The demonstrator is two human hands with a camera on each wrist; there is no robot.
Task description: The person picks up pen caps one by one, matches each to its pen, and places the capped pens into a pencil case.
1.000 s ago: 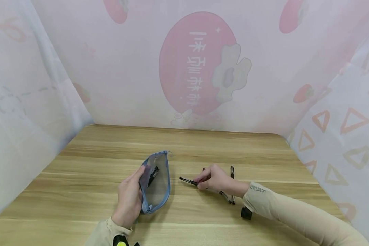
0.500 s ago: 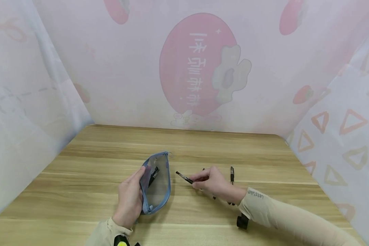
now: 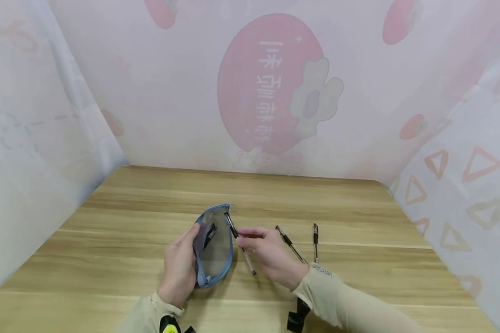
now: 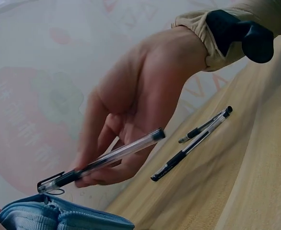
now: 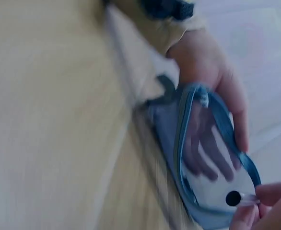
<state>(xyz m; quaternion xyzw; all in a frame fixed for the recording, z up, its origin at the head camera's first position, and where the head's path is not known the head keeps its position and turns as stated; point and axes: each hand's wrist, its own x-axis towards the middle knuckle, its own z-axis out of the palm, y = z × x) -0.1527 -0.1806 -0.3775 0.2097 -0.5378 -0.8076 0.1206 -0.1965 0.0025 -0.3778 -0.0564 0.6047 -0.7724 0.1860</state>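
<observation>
My left hand (image 3: pixel 180 266) grips a see-through zip pouch (image 3: pixel 220 261) with blue edging, its mouth spread open. Inside it lies something black and pen-like (image 3: pixel 209 235). At the pouch's right rim, my right hand (image 3: pixel 268 254) pinches a clear-barrelled gel pen (image 3: pixel 231 224) between thumb and fingers. In the left wrist view this pen (image 4: pixel 123 152) slants with its capped end just above the blue zip edge (image 4: pixel 44 211). The right wrist view shows the pen's dark round end (image 5: pixel 233 198) in front of the pouch opening, and left-hand fingers through the clear wall.
Two more pens lie on the wooden table (image 3: pixel 350 217) to the right: one slanted pen (image 3: pixel 290 243) and one pen (image 3: pixel 315 238) pointing away from me. A black wrist mount (image 3: pixel 296 318) hangs under my right sleeve. Patterned cloth (image 3: pixel 183 115) walls the table's back and sides.
My right hand has moved left with the pen up to the pouch, and the pen has turned steeper. Two table pens are uncovered. The left hand and pouch have barely moved.
</observation>
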